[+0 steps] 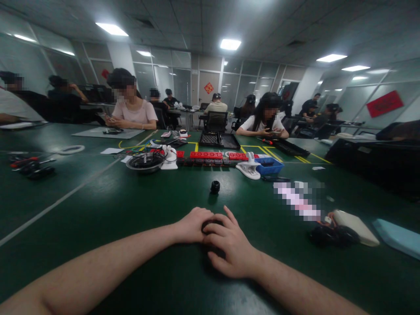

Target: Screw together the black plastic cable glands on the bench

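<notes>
My left hand (pixel 192 224) and my right hand (pixel 228 245) meet on the green table (pixel 131 205) just in front of me. Both are curled around a small dark object (pixel 209 225) that shows only as a black patch between the fingers; I cannot make out what it is. My left fingers are folded into a loose fist against it. My right fingers wrap over it from the right side. A little farther away on the table stands a small black cylindrical part (pixel 215 187), apart from both hands.
A metal bowl (pixel 145 162), a row of red and black parts (pixel 206 155), a white clamp-like tool (pixel 248 169) and a blue bin (pixel 269 166) lie mid-table. A beige device with wires (pixel 354 226) sits at right. Black trays and several seated people are beyond.
</notes>
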`<state>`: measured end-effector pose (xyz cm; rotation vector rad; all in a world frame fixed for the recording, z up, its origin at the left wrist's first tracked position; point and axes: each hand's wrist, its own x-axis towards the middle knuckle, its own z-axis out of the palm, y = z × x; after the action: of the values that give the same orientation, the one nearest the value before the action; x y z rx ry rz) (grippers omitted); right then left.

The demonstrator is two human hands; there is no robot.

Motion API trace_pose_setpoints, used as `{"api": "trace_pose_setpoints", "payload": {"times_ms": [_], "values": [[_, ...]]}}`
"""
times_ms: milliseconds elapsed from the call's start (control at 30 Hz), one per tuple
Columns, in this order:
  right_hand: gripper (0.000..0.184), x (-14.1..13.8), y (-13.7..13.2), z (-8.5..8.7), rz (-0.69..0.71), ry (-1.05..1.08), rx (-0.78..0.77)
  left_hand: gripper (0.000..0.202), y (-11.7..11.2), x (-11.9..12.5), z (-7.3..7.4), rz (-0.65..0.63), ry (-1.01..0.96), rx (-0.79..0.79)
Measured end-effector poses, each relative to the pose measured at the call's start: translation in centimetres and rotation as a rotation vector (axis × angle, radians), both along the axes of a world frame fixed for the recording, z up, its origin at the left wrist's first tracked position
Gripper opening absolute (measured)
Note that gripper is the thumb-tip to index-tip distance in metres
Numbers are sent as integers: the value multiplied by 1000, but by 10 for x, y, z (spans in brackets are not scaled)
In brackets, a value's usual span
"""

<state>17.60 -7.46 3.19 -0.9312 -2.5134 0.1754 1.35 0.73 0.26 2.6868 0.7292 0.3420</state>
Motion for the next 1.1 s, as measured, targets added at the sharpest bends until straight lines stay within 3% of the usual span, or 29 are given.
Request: {"api": "trace_pose_setpoints", "payload": {"times_ms": [300, 467, 700, 933, 1100], "values": [[15, 5, -5, -7, 93, 164, 129, 30, -1, -2, 3, 6, -4, -9], [11, 11, -6, -2, -54, 275, 259, 40, 0, -3, 2, 26, -17, -18], [22, 9, 5, -5, -425, 207, 28, 44, -1, -3, 5, 14, -29, -45], [25, 3, 7, -7, -463, 108, -41, 43, -2, -1, 4, 11, -19, -29], [19, 4, 9, -6, -400, 138, -31, 43, -2, -1, 4, 10, -25, -46]]}}
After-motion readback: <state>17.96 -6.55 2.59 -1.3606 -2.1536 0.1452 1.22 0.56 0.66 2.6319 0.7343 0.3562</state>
